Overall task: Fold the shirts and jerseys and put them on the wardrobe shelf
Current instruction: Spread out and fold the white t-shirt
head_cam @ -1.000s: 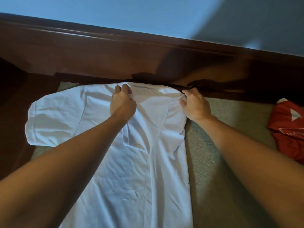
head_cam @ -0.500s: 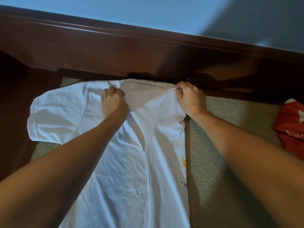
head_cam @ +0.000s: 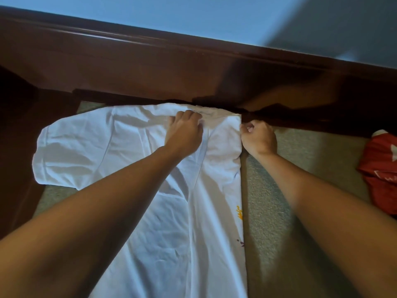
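A white shirt [head_cam: 150, 211] lies flat on the beige bed cover [head_cam: 279, 201], its collar end against the dark wooden headboard. Its right side is folded inward with a straight edge, and a short sleeve spreads out to the left. My left hand [head_cam: 184, 132] rests knuckles-up on the cloth near the collar, fingers curled into the fabric. My right hand [head_cam: 258, 137] sits at the shirt's top right corner with curled fingers, pinching the folded edge. A small yellow and purple print shows along the right edge.
The dark wooden headboard [head_cam: 193, 67] runs across the far side below a blue wall. A crumpled red jersey [head_cam: 380, 168] lies at the right edge of the bed. A dark wooden side rail borders the left.
Both hands have shifted slightly along the shirt's top edge. The left hand moved back up toward the collar, and the right hand slid to the corner of the fold.
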Available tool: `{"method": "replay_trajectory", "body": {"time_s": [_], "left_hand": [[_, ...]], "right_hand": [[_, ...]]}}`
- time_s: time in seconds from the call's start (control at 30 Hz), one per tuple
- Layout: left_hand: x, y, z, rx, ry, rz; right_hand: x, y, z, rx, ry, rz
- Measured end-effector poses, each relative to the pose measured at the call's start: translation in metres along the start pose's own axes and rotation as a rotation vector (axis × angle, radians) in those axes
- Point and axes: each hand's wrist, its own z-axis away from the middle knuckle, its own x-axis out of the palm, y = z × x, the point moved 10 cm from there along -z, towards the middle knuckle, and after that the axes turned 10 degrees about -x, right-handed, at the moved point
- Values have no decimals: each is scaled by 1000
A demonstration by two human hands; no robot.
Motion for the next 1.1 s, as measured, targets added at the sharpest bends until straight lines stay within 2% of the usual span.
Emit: {"method": "replay_trajectory", "body": {"time_s": [0.17,0.37,0.47,0.5,0.57,0.63,0.7,0.8,0.9,0.97,1.1], "left_hand": [[26,16,-28,-76,-106,-79],[29,18,-42,-147,-21,-118],[16,29,-26,-81,140,-140],[8,36,-16,-32,214,-159],[2,52,9,90,283,-166],[5,63,33,177,257,-162],[17,64,53,187,169,-190],[39,58,74,176,50,-248],[57,52,92,146,-52,-274],[68,50,103,134,-107,-306],[68,63,128,146,-89,-288]], "right_hand": [[7,-4,-6,-48,-20,-35],[-2,-5,-18,-111,38,2],[-3,-2,-13,-113,56,14],[-7,-6,-7,-163,89,29],[-14,-28,10,-401,181,103],[-7,-50,32,-616,188,215],[17,-58,45,-688,70,306],[46,-48,49,-643,-129,388],[57,-34,45,-608,-250,436],[58,-32,42,-600,-288,448],[49,-40,38,-612,-246,426]]}}
